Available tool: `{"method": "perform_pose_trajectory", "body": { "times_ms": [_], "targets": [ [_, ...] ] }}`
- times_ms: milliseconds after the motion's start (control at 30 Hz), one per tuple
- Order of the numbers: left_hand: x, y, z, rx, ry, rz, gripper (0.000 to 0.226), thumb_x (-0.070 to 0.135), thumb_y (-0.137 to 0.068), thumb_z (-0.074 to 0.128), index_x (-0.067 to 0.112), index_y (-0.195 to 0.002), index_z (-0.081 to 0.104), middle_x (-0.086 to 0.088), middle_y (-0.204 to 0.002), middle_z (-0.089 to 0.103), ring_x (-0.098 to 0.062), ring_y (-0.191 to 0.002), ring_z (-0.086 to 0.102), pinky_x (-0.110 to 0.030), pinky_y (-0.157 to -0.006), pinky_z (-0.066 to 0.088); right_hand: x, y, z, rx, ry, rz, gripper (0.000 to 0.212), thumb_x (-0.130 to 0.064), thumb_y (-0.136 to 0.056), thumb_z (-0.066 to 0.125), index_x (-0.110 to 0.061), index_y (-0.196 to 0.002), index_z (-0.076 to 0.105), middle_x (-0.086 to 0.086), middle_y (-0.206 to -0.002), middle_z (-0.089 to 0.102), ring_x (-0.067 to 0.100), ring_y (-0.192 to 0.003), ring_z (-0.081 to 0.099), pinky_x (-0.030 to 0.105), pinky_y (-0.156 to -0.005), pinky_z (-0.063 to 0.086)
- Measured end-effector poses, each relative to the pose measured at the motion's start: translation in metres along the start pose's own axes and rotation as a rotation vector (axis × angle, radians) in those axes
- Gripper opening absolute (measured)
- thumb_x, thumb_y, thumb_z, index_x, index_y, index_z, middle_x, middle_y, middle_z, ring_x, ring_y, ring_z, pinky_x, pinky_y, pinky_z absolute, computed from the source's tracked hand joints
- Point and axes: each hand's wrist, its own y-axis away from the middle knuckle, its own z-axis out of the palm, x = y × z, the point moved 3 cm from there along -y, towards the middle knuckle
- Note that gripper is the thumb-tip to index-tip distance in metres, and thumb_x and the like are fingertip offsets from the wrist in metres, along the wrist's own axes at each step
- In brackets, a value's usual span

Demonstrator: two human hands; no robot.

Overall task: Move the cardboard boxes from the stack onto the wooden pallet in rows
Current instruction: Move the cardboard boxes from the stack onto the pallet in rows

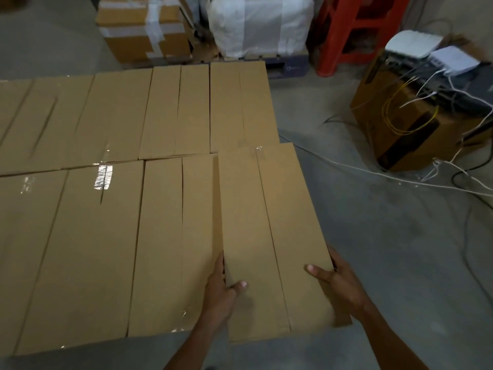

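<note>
— What have the fingers got?

— My left hand (218, 292) grips the near left edge of a long cardboard box (266, 231), thumb on the lid and fingers (220, 263) down its side. My right hand (338, 281) grips the near right edge the same way.

— Where does that box lie?

— It runs away from both hands. Its left side is just beside the last box of the near row (101, 249), with my left fingers wedged between them. Its near end juts back past that row. I can't tell whether it rests or hangs in my grip.

— And further out?

— Past its far end is the far row (176, 110), boxes side by side. Right of my right hand is concrete floor (386, 263) crossed by white cables (373, 174), then a brown carton (400, 134) carrying white devices (410, 44). Well ahead are a taped carton (138, 30), a white sack (258, 22) and a red stool (346, 30).
</note>
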Motion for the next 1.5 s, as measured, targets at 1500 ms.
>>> {"method": "perform_pose_trajectory", "body": {
  "times_ms": [1500],
  "targets": [
    [-0.023,-0.020,-0.021,0.166,-0.092,0.108,0.068,0.005,-0.091,0.070,0.028,-0.150,0.043,0.004,-0.144,0.053,-0.018,-0.133,0.048,-0.036,-0.114,0.038,0.022,-0.047,0.060,0.236,0.176,0.132,0.068,-0.031,-0.092,0.071,-0.020,-0.151,0.039,0.000,-0.142,0.054,0.022,-0.127,0.053,0.033,-0.100,0.042]
  ]
}}
